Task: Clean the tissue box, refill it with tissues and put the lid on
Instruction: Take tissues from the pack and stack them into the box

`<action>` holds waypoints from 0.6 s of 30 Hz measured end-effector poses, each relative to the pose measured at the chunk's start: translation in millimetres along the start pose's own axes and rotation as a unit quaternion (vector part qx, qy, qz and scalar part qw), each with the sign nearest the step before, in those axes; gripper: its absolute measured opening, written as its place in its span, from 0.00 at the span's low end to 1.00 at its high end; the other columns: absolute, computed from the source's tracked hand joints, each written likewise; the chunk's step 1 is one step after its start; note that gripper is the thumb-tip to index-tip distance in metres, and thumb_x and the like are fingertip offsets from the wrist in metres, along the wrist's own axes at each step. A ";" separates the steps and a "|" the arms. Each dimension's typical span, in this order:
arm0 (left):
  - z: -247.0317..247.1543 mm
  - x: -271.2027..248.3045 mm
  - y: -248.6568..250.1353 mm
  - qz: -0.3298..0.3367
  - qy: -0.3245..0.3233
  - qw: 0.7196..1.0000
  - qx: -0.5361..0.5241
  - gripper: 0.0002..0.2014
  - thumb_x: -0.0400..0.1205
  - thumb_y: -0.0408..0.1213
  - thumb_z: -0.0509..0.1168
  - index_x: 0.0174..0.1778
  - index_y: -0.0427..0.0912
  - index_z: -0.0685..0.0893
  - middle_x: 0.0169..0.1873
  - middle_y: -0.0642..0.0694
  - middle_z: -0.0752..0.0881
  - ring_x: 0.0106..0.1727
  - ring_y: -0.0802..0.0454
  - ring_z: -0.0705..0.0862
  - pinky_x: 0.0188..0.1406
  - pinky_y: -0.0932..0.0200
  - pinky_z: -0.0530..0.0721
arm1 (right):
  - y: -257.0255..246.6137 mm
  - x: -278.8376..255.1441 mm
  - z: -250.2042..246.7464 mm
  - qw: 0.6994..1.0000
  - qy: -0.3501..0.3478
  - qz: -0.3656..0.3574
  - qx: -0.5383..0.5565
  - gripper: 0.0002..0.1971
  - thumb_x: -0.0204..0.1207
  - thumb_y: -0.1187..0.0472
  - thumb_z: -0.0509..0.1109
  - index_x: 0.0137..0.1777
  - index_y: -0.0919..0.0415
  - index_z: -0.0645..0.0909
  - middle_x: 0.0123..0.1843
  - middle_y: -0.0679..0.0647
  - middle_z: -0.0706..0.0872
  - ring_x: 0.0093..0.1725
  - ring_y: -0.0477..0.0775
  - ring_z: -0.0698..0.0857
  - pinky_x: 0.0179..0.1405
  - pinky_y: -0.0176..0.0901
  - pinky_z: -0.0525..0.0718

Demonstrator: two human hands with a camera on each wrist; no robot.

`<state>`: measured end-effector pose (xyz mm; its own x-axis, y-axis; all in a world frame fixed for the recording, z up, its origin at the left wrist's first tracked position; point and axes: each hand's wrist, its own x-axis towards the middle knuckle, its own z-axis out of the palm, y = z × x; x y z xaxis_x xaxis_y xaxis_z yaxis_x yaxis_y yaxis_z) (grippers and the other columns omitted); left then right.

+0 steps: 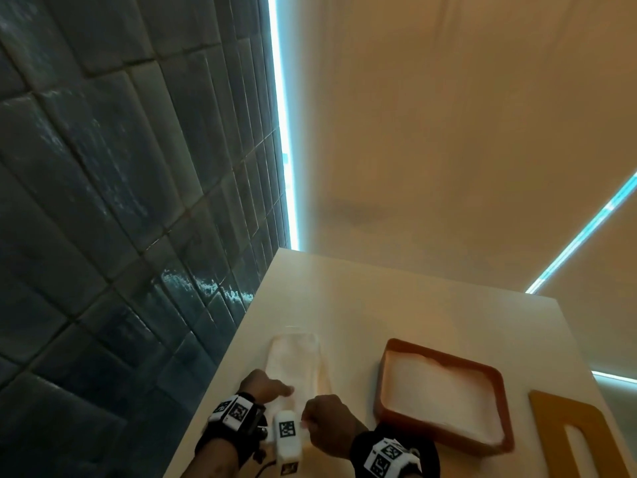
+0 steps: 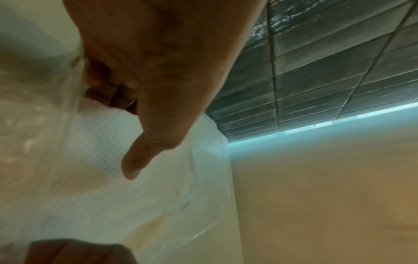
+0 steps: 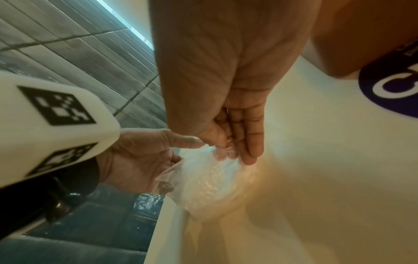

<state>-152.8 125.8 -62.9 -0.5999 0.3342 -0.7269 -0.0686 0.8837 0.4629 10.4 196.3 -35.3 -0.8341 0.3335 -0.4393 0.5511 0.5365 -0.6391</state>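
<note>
Gripping the near end of a clear-wrapped tissue pack (image 1: 296, 360) on the white table (image 1: 396, 305), left hand (image 1: 263, 386) and right hand (image 1: 327, 426) both pinching its plastic, orange tissue box (image 1: 444, 360) lying open just right, lid (image 1: 551, 408) beyond.

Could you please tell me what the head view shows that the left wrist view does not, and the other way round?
Only the head view shows the brown tissue box, open and filled with white tissues, the lid lying beside it, and the right hand. Only the left wrist view shows the embossed texture of the paper inside the tissue pack and its clear plastic wrap. Both show the left hand on the pack, the white table and the dark tiled wall.
</note>
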 end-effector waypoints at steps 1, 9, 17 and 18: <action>1.6 6.0 -2.1 -0.001 -0.005 1.000 -0.004 0.39 0.52 0.51 0.80 0.58 0.34 0.84 0.52 0.37 0.90 0.51 0.39 0.88 0.58 0.46 0.87 | 0.5 0.3 -0.3 1.000 0.001 -0.001 0.000 0.12 0.74 0.66 0.63 0.51 0.64 0.87 0.57 0.63 0.88 0.59 0.60 0.85 0.59 0.41 0.80; 2.2 -3.6 6.4 0.022 -0.014 0.999 -0.019 0.30 0.59 0.41 0.77 0.56 0.32 0.85 0.51 0.36 0.90 0.51 0.38 0.88 0.59 0.45 0.87 | -2.3 -3.4 -3.4 0.999 0.002 -0.020 -0.026 0.12 0.75 0.66 0.64 0.53 0.63 0.88 0.58 0.61 0.88 0.59 0.60 0.85 0.60 0.44 0.80; -9.8 -3.7 14.8 0.025 0.036 0.997 -0.060 0.23 0.70 0.34 0.72 0.58 0.24 0.81 0.55 0.29 0.87 0.55 0.34 0.85 0.55 0.48 0.84 | -1.2 -16.6 -7.1 0.999 0.023 -0.037 -0.019 0.13 0.76 0.66 0.64 0.54 0.63 0.88 0.58 0.58 0.88 0.58 0.56 0.85 0.58 0.40 0.80; -9.8 -3.7 15.4 0.026 0.041 0.997 -0.052 0.23 0.70 0.35 0.72 0.59 0.25 0.81 0.55 0.29 0.86 0.56 0.34 0.85 0.56 0.48 0.83 | -1.0 -17.7 -7.3 0.999 0.021 -0.029 -0.019 0.13 0.75 0.65 0.64 0.54 0.63 0.88 0.58 0.59 0.88 0.59 0.57 0.85 0.60 0.43 0.81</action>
<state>-159.4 134.9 -48.1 -0.6677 0.3464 -0.6589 -0.1154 0.8263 0.5513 24.4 195.5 -22.3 -0.8654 0.3322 -0.3751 0.5010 0.5854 -0.6375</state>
